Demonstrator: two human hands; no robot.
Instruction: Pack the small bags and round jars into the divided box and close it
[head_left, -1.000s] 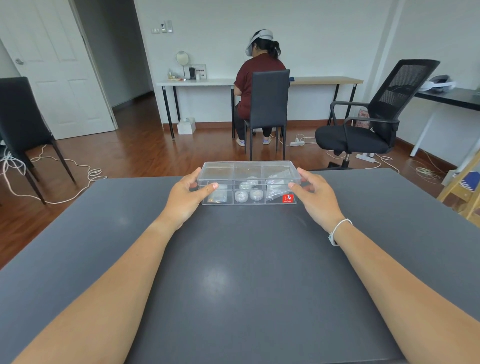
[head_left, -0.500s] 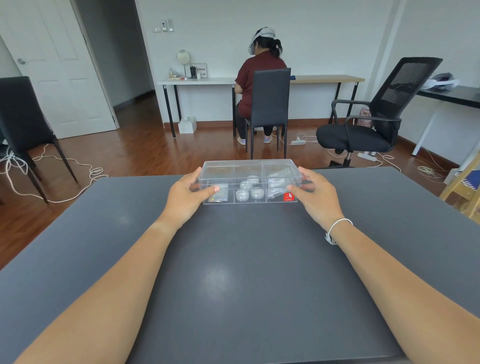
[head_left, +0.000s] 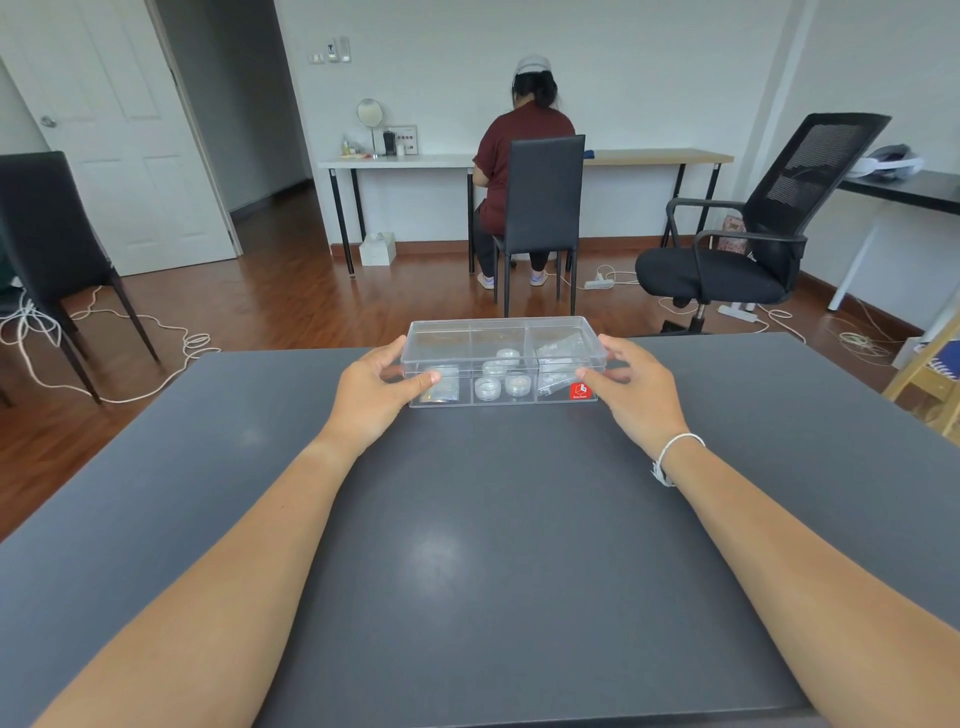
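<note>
A clear divided box (head_left: 498, 332) sits at the far edge of the grey table (head_left: 467, 545) with its transparent lid down on top. Several round jars (head_left: 487, 387) lie in its middle compartment. Small bags lie in the left compartment (head_left: 441, 388) and in the right one (head_left: 553, 358). A red sticker (head_left: 580, 391) marks the front right corner. My left hand (head_left: 371, 395) grips the box's left end, thumb on the front wall. My right hand (head_left: 636, 389) grips the right end in the same way.
Beyond the table's far edge stand a black office chair (head_left: 727, 270) on the right and a dark chair (head_left: 47, 234) on the left. A person (head_left: 519, 156) sits at a far desk, facing away. White cables (head_left: 130, 332) trail over the wooden floor.
Both hands have stayed on the ends of the closed box. The box sits where it was; only my view has shifted slightly.
</note>
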